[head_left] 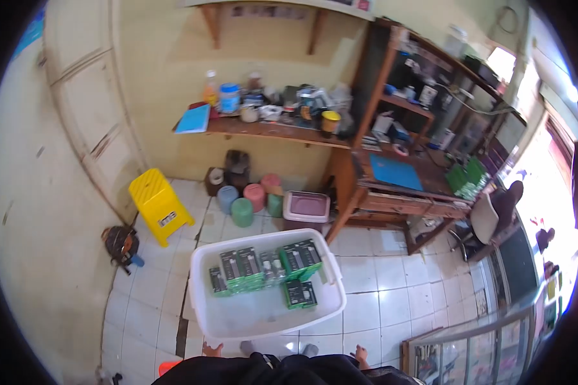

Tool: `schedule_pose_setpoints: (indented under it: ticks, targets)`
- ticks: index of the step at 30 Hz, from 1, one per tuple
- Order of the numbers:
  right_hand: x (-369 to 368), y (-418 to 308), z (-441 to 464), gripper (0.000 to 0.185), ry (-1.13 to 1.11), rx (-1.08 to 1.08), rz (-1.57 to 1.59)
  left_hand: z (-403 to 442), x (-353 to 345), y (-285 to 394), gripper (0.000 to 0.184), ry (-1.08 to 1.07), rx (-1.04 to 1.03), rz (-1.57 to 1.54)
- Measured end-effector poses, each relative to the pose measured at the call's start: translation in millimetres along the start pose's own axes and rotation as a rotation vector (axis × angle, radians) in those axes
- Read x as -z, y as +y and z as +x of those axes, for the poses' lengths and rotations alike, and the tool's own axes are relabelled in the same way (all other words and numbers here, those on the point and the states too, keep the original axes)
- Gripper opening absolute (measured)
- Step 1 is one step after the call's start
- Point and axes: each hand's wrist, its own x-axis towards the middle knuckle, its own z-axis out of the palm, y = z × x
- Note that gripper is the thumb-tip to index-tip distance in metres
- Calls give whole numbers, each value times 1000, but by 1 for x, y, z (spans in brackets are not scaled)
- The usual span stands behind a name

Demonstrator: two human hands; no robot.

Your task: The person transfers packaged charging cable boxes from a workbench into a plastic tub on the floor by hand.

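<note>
At the bottom edge, left of centre, my left hand (212, 350) shows small, its fingers apart and holding nothing. My right hand (361, 355) is at the bottom right of centre, fingers also apart and nothing in them. Both are near the front side of a large white plastic tub (237, 324) on the floor, without a visible grip on it. Inside the tub stand stacks of black-and-green boxes (242, 266), with clear-wrapped items (271, 267) between them. Another stack (300, 256) is at the tub's back right, and a smaller one (300, 294) lies in front of it.
A yellow folding stool (160, 204) stands left of the tub. Behind are coloured canisters (242, 212) and a lidded bin (307, 206). A cluttered shelf (270, 127) hangs above. A wooden desk (392, 204) is at the right, a glass case (472, 350) at the lower right.
</note>
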Motion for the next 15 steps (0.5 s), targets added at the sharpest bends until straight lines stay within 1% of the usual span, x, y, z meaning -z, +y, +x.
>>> schedule_pose_setpoints:
  ticks: [2, 3, 4, 6, 7, 8, 9, 10, 12, 13, 14, 15]
  targets:
    - [30, 33, 13, 36, 73, -52, 16, -23, -15, 17, 89, -104, 139, 62]
    - [47, 52, 22, 36, 109, -84, 18, -28, -38, 14, 86, -97, 48, 15]
    - [66, 72, 30, 37, 146, -119, 16, -33, -59, 18, 86, -115, 34, 35]
    - [104, 94, 46, 38, 199, -165, 29, -58, -101, 33, 83, -195, -158, -80]
    - [116, 98, 58, 39, 150, -146, 65, -67, -121, 46, 83, -214, -177, -68]
    - [129, 108, 72, 39, 105, -130, 99, -78, -138, 55, 83, -284, -217, -60]
    - [144, 174, 161, 40, 82, 46, 142, -94, -154, 68, 82, -356, -255, -52]
    - [155, 169, 170, 40, 95, 40, 164, -112, -170, 85, 82, -373, -272, -41]
    - [164, 149, 185, 40, 185, 39, 232, -140, -199, 110, 82, -438, -241, 19]
    - [170, 144, 197, 39, 171, 39, 223, -150, -213, 119, 84, -463, -273, 62]
    - [180, 128, 193, 39, 170, 44, 198, -161, -228, 127, 84, -467, -282, 68]
    - [185, 102, 182, 39, 171, 29, 170, -173, -241, 133, 84, -471, -337, 74]
